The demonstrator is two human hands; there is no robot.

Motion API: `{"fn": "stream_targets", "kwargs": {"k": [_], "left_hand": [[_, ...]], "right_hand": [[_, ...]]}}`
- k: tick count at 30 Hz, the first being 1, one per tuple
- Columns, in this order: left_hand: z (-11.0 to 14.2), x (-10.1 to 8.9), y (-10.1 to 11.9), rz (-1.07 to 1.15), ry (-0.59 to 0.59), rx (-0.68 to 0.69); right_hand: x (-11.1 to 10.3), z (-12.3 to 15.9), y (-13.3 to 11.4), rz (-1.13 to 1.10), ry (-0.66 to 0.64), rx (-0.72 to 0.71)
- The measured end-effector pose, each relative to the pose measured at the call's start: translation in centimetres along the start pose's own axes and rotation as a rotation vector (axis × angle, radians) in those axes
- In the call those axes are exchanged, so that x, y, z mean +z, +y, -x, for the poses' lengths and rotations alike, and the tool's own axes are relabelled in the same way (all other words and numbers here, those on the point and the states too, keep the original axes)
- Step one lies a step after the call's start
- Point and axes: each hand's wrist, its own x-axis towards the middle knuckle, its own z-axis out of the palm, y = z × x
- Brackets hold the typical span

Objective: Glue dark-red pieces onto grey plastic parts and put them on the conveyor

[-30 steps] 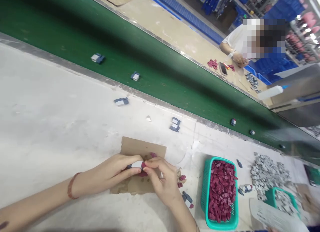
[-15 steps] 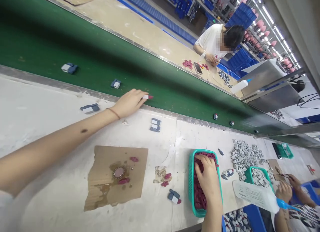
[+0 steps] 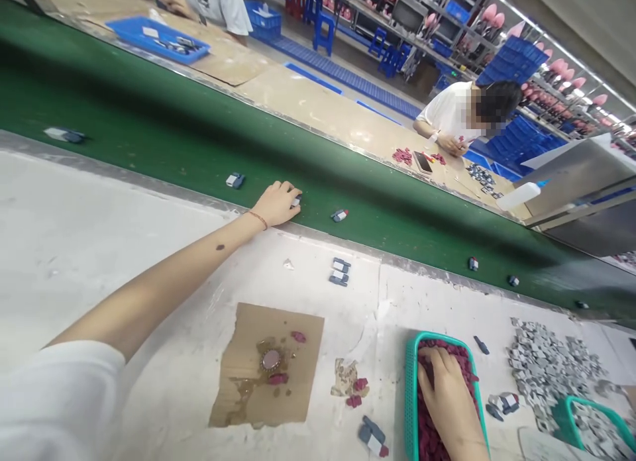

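At the near edge of the green belt, my left hand (image 3: 278,204) has its fingers closed around a small blue-grey and white piece (image 3: 297,201), partly covered by the fingertips. Just right of it on the belt lies a similar piece with a red tip (image 3: 340,215). To the left sits another blue-grey and white piece (image 3: 235,180). My right hand (image 3: 447,391) reaches into a green basket (image 3: 411,401) of small dark red pieces (image 3: 431,441). Its fingers are bent down among them, and whatever the tips hold is hidden.
Cardboard (image 3: 303,401) with a round cap (image 3: 271,360) and wet spots lies on the white table. Two grey-white pieces (image 3: 340,272) lie beyond it. At right are a heap of grey-white parts (image 3: 551,361) and another green basket (image 3: 566,414). A co-worker (image 3: 450,113) sits across the belt (image 3: 189,140).
My left hand has let go of the red-tipped piece, which now lies on the belt, and has closed on another piece. The view has shifted left. My right hand stays in the basket.
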Motion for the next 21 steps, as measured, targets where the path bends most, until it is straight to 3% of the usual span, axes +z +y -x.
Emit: {"fn": "stream_targets", "kwargs": {"k": [3,7,11,14,17,21], "left_hand": [[0.0,-0.1,-0.2,0.077,-0.037,-0.021],[1.2,-0.4,1.5,0.27,-0.048,-0.058],[4.8,-2.2,4.3,1.08,-0.006,-0.318],[8.6,-4.1,6.4,1.42,-0.092,-0.436],[12.2,-5.9,7.6,1.559,-0.241,-0.577],[15.9,-6.8,7.7,1.496,-0.346,-0.707]], "right_hand": [[-0.3,-0.1,-0.8,-0.005,0.009,0.048],[-1.1,0.0,-2.0,-0.109,0.039,0.117],[-2.1,0.7,-2.8,-0.394,0.084,0.317],[-2.7,1.0,-3.7,-0.666,0.15,0.466],[-2.4,0.7,-5.4,-0.932,0.184,0.52],[-0.8,-0.5,-8.9,-1.3,0.106,0.491]]}}
